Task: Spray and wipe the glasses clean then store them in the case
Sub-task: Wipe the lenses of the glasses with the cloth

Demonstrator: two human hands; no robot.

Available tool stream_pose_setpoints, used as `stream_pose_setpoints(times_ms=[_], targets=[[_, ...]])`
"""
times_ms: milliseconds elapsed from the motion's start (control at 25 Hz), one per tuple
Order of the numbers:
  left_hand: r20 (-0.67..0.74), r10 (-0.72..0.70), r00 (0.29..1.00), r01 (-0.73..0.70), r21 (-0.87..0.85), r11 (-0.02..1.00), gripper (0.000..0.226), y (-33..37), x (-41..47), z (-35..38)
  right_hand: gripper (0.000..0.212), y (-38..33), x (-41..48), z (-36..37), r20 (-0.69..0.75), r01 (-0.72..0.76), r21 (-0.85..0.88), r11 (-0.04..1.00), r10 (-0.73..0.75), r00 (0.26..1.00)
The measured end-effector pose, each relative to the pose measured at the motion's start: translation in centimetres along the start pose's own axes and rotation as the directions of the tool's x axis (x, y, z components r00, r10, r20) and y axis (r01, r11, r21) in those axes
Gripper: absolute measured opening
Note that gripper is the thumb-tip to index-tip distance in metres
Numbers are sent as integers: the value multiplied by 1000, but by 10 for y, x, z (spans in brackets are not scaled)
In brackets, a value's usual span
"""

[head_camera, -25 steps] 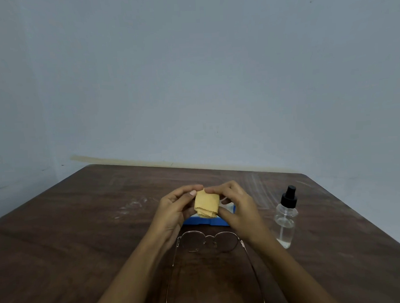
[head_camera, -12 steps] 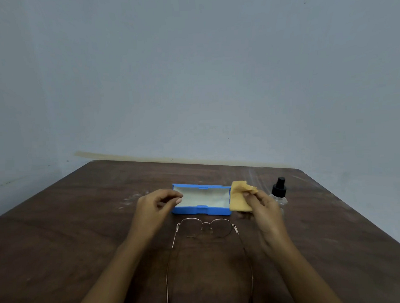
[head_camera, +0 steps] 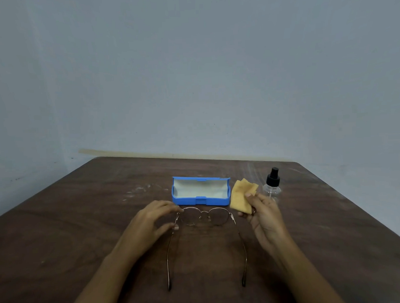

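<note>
The wire-rimmed glasses [head_camera: 204,212] lie on the bench [head_camera: 83,223] between the hands, front running left to right, temples open toward the person — the left hand [head_camera: 151,221], fingers loose, brackets its hinge while the right hand [head_camera: 264,217] pinches the yellow cloth [head_camera: 242,198].

The right hand [head_camera: 264,217] hides part of the cloth [head_camera: 240,197] and spray bottle [head_camera: 273,185] (forearms [head_camera: 97,284] run off the bottom edge).
</note>
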State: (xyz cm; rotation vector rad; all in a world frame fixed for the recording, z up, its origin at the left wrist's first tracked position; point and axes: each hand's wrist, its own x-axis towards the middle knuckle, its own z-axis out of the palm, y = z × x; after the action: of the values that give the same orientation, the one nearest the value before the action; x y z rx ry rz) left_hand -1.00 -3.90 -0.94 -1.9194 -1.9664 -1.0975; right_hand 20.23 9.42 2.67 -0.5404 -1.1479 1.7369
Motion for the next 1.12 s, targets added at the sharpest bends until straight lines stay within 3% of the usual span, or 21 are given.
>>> stream_pose_setpoints(times_ms=[160,360,480,600,640,760,840,960,1120], targets=[[36,47,998,-47,-8,999,20,1,0,3,17,0,0,-2,-53,-40,52,998,42,998],[-51,23,998,-23,-4,1000,28,2,0,3,14,0,3,-1,-20,-15,118,993,17,1000],[-117,-1,993,0,-15,1000,30,5,1,3,22,-3,4,-3,-46,139,122,983,-134,990],[-194,-31,981,26,-26,999,32,5,1,4,55,-7,7,-6,-110,329,103,939,-318,942],[-211,-45,977,39,-35,999,32,5,2,4,51,-7,8,-7,-118,381,69,922,-371,921],[-254,-109,961,90,-87,992,23,4,4,6,12,-10,3,-5,-141,500,-3,866,-495,857],[-293,-137,946,108,-114,988,20,6,5,7,22,-12,-2,-4,-133,562,-53,825,-564,815],[-344,-177,922,136,-141,981,23,2,5,9,34,-6,-9,0,33,632,-300,714,-655,755],[-377,-199,904,141,-176,974,26,-2,6,12,30,20,-12,15,347,600,-533,596,-492,798]])
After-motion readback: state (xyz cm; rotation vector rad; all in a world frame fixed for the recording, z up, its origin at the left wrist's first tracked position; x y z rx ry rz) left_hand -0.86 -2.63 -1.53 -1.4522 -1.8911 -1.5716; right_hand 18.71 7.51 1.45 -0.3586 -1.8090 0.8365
